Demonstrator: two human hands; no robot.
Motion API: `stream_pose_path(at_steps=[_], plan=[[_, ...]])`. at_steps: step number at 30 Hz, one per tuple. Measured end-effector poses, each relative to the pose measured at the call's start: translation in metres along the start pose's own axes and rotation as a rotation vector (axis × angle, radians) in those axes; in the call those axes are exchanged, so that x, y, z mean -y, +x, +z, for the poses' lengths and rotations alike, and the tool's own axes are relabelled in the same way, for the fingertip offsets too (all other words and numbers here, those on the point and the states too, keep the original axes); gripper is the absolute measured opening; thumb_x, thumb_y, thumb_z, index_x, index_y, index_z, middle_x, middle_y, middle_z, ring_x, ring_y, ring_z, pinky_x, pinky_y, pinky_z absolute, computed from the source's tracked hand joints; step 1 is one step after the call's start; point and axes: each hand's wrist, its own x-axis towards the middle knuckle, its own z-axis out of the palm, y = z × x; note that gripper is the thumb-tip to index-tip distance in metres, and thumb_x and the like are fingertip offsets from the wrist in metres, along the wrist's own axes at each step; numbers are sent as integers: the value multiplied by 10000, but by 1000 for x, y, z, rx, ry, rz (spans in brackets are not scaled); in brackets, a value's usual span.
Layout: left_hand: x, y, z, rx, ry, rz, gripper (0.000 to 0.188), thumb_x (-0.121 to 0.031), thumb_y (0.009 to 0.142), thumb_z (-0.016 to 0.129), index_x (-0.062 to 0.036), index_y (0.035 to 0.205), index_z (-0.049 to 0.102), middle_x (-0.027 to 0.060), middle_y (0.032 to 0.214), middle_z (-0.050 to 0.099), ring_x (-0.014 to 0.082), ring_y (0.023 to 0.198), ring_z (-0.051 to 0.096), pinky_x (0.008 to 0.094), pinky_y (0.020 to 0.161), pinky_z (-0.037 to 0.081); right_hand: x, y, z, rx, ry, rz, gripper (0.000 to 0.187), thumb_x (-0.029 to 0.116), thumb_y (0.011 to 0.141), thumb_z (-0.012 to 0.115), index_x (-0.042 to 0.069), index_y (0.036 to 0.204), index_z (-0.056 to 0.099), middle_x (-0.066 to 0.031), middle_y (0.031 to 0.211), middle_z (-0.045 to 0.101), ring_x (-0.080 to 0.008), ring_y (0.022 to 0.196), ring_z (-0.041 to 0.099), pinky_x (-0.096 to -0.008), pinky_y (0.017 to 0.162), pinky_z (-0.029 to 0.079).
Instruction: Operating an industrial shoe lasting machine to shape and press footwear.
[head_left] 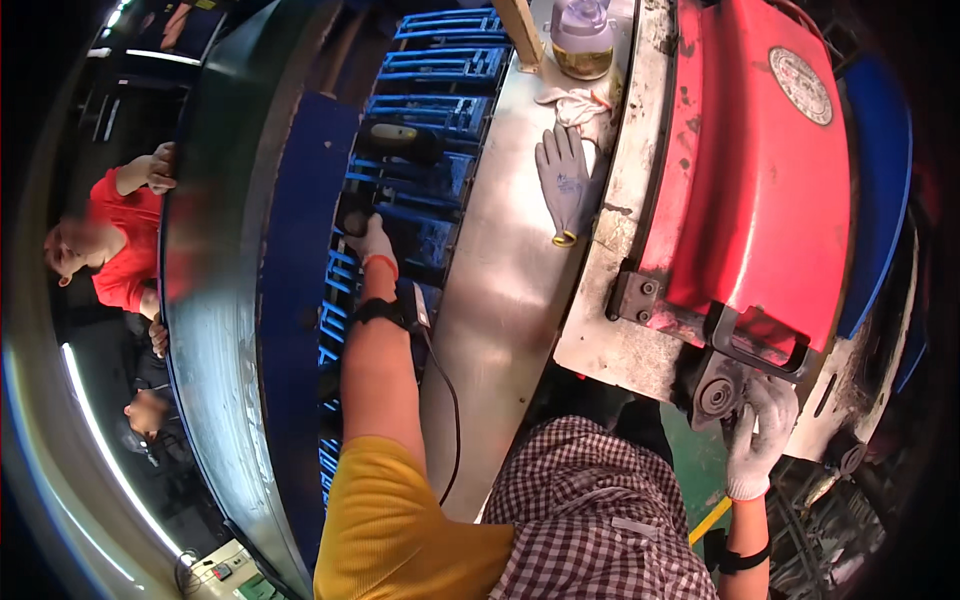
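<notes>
My left hand, in a pale glove with an orange cuff, reaches over a blue slatted rack. Its fingers close on a dark rounded object, whose kind I cannot make out. On the right, my white-gloved right hand curls against a dark metal part with a round ringed boss, at the near corner of a red machine cover. Whether that part is fixed to the machine, I cannot tell. Just above the right hand is a black handle on the cover.
Between rack and machine runs a metal ledge, bearing a grey glove, a crumpled white glove and a lidded jug. A dark object lies on the rack. A cable hangs nearby. Across the left panel stands a person in red.
</notes>
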Motion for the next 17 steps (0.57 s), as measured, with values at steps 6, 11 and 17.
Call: stream_pose_path(at_steps=[6,11,17], plan=[[20,-37,-7,236,70,34,999,-596,951,590,26,1617,180,259,1655,279,383,1522,310,427,1224,282,-2,-3,1,-10,-92,-43,320,71,925,608,20,1238,652,-160,1206,653,-383,1185,561,-504,1076,394],[73,-162,-61,364,170,180,845,-438,990,570,80,1576,250,269,1642,294,375,1523,298,412,1238,262,14,-8,-15,-237,45,-53,324,128,980,599,-27,1264,629,-196,1262,626,-358,1211,565,-480,1084,411],[172,-270,-180,250,453,315,650,-268,961,623,70,1482,436,282,1509,469,417,1411,430,452,1202,331,73,26,-114,-959,517,-551,533,312,899,723,-45,1265,576,-210,1303,590,-322,1124,577,-460,1013,457]])
